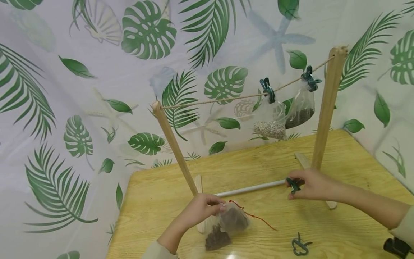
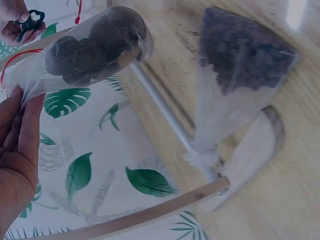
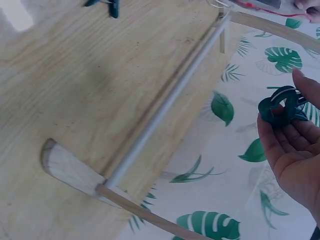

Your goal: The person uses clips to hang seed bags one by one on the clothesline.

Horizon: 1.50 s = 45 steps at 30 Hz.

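Note:
My left hand [image 1: 203, 210] pinches the gathered top of a mesh drawstring bag [image 1: 235, 220] between thumb and fingers. Dark round lumps show through its netting in the left wrist view, and a red cord trails from it. Below lies a clear plastic bag [image 2: 245, 57] of dark bits, its top bunched, on the table beside the rack's left foot. My right hand [image 1: 313, 185] grips a dark green spring clip [image 3: 280, 107] by its handles, near the right post. Another green clip [image 1: 300, 246] lies at the table's front.
A wooden rack has a left post [image 1: 176, 147], a right post [image 1: 327, 108], a grey crossbar [image 1: 252, 187] and a string [image 1: 213, 101] on top. Clips hold a bag of pale grains [image 1: 270, 126] and a bag of dark grains [image 1: 301, 113] on the string's right half.

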Tool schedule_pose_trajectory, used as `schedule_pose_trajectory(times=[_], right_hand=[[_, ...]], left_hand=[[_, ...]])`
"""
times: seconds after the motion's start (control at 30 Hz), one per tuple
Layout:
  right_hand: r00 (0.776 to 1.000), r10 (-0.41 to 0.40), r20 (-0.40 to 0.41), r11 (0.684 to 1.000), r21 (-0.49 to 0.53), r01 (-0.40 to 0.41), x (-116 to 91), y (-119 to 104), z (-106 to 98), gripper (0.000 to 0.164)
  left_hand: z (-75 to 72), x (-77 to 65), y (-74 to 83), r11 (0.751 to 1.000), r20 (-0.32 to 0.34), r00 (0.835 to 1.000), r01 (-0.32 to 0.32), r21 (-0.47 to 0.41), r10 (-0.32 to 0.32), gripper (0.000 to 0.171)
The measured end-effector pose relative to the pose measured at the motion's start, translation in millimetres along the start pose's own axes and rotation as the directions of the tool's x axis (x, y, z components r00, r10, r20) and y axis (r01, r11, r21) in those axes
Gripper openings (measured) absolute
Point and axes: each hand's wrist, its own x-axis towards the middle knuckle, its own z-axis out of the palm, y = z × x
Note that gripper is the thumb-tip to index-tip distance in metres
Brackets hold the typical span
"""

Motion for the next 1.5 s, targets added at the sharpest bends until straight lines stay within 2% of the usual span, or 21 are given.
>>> schedule_pose_trajectory(times=[0.1, 0.2, 0.3, 0.4, 0.47, 0.6, 0.7, 0.83, 0.97, 1.13, 1.2, 1.23, 1.33, 1.4, 1.43, 1.5], right_hand=[[0.999, -0.030, -0.032, 0.999, -0.036, 0.029, 6.2, -9.3, -8.6, 0.024], [0.995, -0.071, -0.067, 0.995, -0.070, 0.066, 12.6, -20.0, -16.6, 0.025], [0.991, -0.080, -0.105, 0.992, -0.101, 0.069, 18.3, -30.4, -23.1, 0.027], [0.990, -0.062, -0.128, 0.992, -0.121, 0.046, 22.9, -38.8, -28.2, 0.028], [0.988, -0.057, -0.142, 0.992, -0.120, 0.040, 25.2, -43.7, -31.2, 0.027], [0.989, -0.045, -0.140, 0.996, -0.084, 0.033, 30.5, -52.6, -37.8, 0.026], [0.988, -0.060, -0.145, 0.997, -0.061, 0.052, 34.9, -58.6, -43.0, 0.025], [0.982, -0.119, -0.150, 0.991, -0.080, 0.108, 41.0, -67.3, -52.2, 0.027], [0.975, -0.164, -0.147, 0.983, -0.100, 0.151, 48.0, -79.2, -62.5, 0.027], [0.971, -0.184, -0.153, 0.981, -0.096, 0.171, 60.2, -96.8, -75.9, 0.026], [0.957, -0.234, -0.169, 0.968, -0.135, 0.213, 66.6, -103.3, -82.0, 0.028], [0.943, -0.280, -0.178, 0.953, -0.170, 0.251, 70.1, -106.4, -85.4, 0.029], [0.874, -0.443, -0.201, 0.881, -0.278, 0.383, 80.0, -114.7, -94.7, 0.028], [0.826, -0.523, -0.210, 0.832, -0.334, 0.442, 86.2, -120.7, -101.0, 0.026], [0.811, -0.545, -0.215, 0.817, -0.352, 0.456, 89.3, -123.9, -103.9, 0.025], [0.795, -0.562, -0.229, 0.807, -0.361, 0.467, 95.2, -130.2, -109.4, 0.025]], left_hand=[[-3.4, 6.1, 11.3, 0.999, -0.048, 0.998, -0.028, 0.026, 0.029, 0.020], [-6.0, 11.8, 22.5, 0.997, -0.124, 0.991, -0.041, 0.061, 0.049, 0.021], [-7.8, 17.0, 32.6, 0.995, -0.212, 0.975, -0.053, 0.087, 0.070, 0.020], [-9.4, 22.2, 41.3, 0.994, -0.279, 0.955, -0.082, 0.074, 0.099, 0.019], [-10.7, 23.2, 52.3, 0.994, -0.306, 0.946, -0.095, 0.056, 0.107, 0.018], [-14.3, 26.8, 60.9, 0.992, -0.334, 0.935, -0.112, 0.054, 0.124, 0.014], [-16.7, 30.4, 60.3, 0.989, -0.346, 0.927, -0.126, 0.078, 0.145, 0.013], [-20.4, 34.9, 71.3, 0.984, -0.371, 0.912, -0.146, 0.104, 0.174, 0.013], [-26.3, 42.0, 86.3, 0.966, -0.399, 0.881, -0.207, 0.157, 0.254, 0.013], [-33.1, 50.5, 101.5, 0.925, -0.416, 0.830, -0.290, 0.247, 0.371, 0.015], [-35.1, 54.0, 106.2, 0.913, -0.427, 0.811, -0.312, 0.262, 0.400, 0.015], [-36.1, 55.9, 108.3, 0.909, -0.436, 0.801, -0.320, 0.267, 0.410, 0.014], [-38.6, 60.6, 114.0, 0.904, -0.460, 0.780, -0.336, 0.263, 0.424, 0.014], [-40.3, 63.3, 117.6, 0.904, -0.471, 0.773, -0.338, 0.262, 0.425, 0.014], [-41.4, 64.5, 119.5, 0.905, -0.475, 0.771, -0.338, 0.260, 0.424, 0.014], [-43.8, 67.1, 123.7, 0.907, -0.483, 0.769, -0.332, 0.258, 0.419, 0.016]])
